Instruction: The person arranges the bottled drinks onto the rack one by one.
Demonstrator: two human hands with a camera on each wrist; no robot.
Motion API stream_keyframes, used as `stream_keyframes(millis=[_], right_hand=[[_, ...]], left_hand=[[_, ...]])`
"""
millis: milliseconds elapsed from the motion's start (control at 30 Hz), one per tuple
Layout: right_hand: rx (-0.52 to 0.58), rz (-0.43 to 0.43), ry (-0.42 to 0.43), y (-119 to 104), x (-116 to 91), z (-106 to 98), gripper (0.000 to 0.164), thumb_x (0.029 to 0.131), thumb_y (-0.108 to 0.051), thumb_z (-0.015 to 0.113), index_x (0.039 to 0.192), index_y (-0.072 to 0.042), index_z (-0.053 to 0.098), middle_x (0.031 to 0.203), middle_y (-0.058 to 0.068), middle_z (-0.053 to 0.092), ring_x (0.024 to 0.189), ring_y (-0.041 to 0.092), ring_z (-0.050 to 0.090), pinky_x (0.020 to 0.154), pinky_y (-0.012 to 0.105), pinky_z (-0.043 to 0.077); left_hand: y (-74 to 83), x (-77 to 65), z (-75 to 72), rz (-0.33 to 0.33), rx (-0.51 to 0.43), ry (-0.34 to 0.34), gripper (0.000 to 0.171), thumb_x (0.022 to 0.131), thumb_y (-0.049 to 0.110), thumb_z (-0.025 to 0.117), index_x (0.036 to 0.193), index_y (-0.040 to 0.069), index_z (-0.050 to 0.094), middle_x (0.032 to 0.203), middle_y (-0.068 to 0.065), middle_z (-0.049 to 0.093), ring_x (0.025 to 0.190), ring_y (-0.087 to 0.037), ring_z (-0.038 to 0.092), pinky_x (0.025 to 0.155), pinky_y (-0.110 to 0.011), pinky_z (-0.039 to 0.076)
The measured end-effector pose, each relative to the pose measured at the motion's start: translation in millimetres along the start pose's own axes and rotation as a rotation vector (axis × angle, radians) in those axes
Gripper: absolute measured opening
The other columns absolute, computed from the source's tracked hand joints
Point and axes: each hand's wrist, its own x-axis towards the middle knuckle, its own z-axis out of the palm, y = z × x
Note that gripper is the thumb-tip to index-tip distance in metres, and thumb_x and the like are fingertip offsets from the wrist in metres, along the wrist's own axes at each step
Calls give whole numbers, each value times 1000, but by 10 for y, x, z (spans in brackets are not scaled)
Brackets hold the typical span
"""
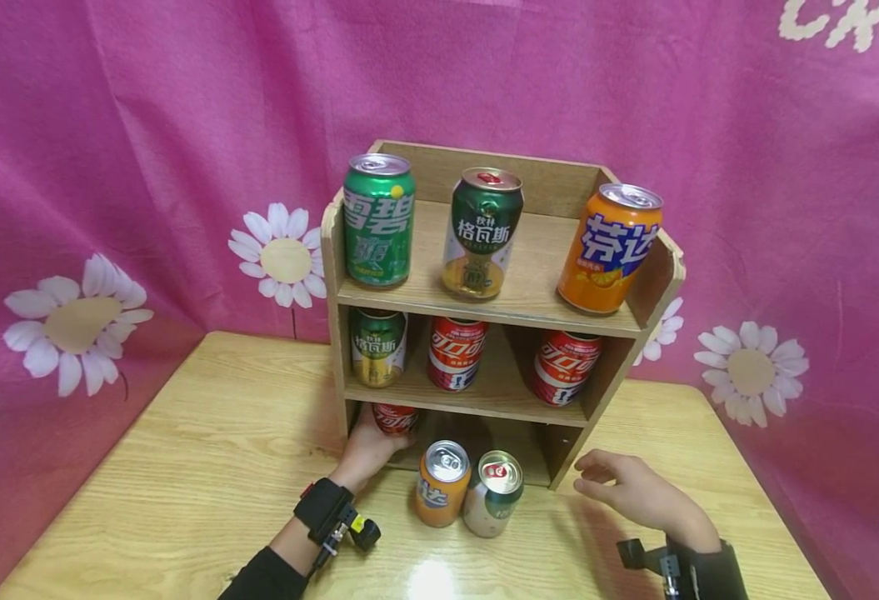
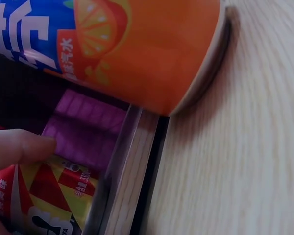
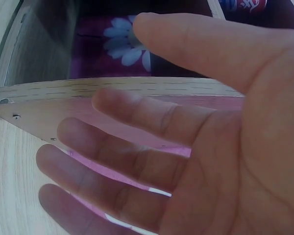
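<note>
On the left of the bottom tier of a wooden shelf point(image 1: 476, 407), my left hand point(image 1: 367, 448) grips a red cola can point(image 1: 396, 418). The left wrist view shows a finger and thumb at the side of this red can point(image 2: 49, 191). An orange soda can point(image 1: 442, 485) stands on the table in front of the shelf, next to a pale can with a green band point(image 1: 493, 495). Beside the shelf's lower right corner, my right hand point(image 1: 637, 493) hovers with nothing in it. Its fingers are loosely extended in the right wrist view.
The top tier holds a green can point(image 1: 379, 225), a dark green and gold can point(image 1: 482, 237) and an orange can point(image 1: 610, 250). On the middle tier stand a green and gold can point(image 1: 377, 350) and two red cans point(image 1: 456, 354). A pink flowered cloth point(image 1: 184, 167) hangs behind.
</note>
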Motion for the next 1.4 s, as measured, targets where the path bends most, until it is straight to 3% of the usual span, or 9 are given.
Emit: stream_keyframes(millis=[167, 333, 567, 767, 1000, 1100, 1200, 1400], right_hand=[[3, 10, -1, -5, -1, -10, 35, 90, -29, 64, 110, 0, 61, 101, 4, 65, 95, 25, 61, 78, 37, 50], [1, 2, -1, -12, -3, -17, 34, 91, -30, 63, 109, -1, 62, 101, 4, 65, 94, 25, 61, 77, 35, 50], [-4, -1, -3, -25, -7, -12, 34, 91, -30, 63, 109, -1, 62, 99, 3, 65, 93, 24, 61, 78, 36, 50], [-1, 9, -9, -30, -6, -8, 34, 90, -29, 64, 108, 0, 62, 99, 3, 65, 93, 24, 61, 78, 39, 50], [1, 13, -8, -31, -9, -13, 32, 91, -27, 64, 108, -1, 62, 98, 2, 65, 93, 24, 61, 78, 40, 50], [2, 16, -9, -30, -9, -13, 32, 90, -27, 64, 108, -1, 61, 98, 2, 65, 93, 23, 61, 78, 39, 50], [8, 21, -12, -32, -8, -11, 33, 90, -28, 64, 108, -1, 61, 99, 2, 65, 93, 24, 61, 78, 38, 50], [11, 18, -12, -39, -10, -8, 32, 91, -27, 64, 108, 0, 61, 99, 3, 65, 93, 24, 60, 77, 36, 50]], left_hand=[[-2, -10, 0, -13, 15, 21, 85, 63, -11, 68, 138, -2, 30, 127, -23, 48, 118, -36, 46, 99, -45, 36], [-17, -10, 3, 2, 63, 51, 85, 65, -8, 71, 138, -3, 29, 126, -24, 48, 117, -38, 47, 99, -47, 37], [-63, -15, 22, 29, 179, 94, 84, 69, 6, 79, 138, -1, 31, 124, -23, 52, 116, -37, 50, 98, -47, 40], [-51, -16, 4, 56, 254, 70, 93, 71, 20, 82, 142, 3, 23, 127, -23, 49, 117, -38, 50, 96, -48, 41], [4, 1, -33, 12, 247, -7, 89, 69, 5, 75, 140, -3, 23, 125, -25, 49, 115, -38, 50, 97, -48, 40], [20, 2, -33, -4, 263, -4, 87, 68, 3, 73, 140, -4, 25, 123, -25, 52, 113, -38, 51, 95, -48, 41], [26, -2, -26, 4, 276, 15, 86, 69, 6, 75, 139, -4, 26, 121, -25, 53, 112, -38, 52, 95, -48, 42], [14, -26, -19, 84, 268, 47, 86, 71, 14, 80, 138, -2, 28, 123, -24, 52, 113, -38, 52, 94, -48, 43]])
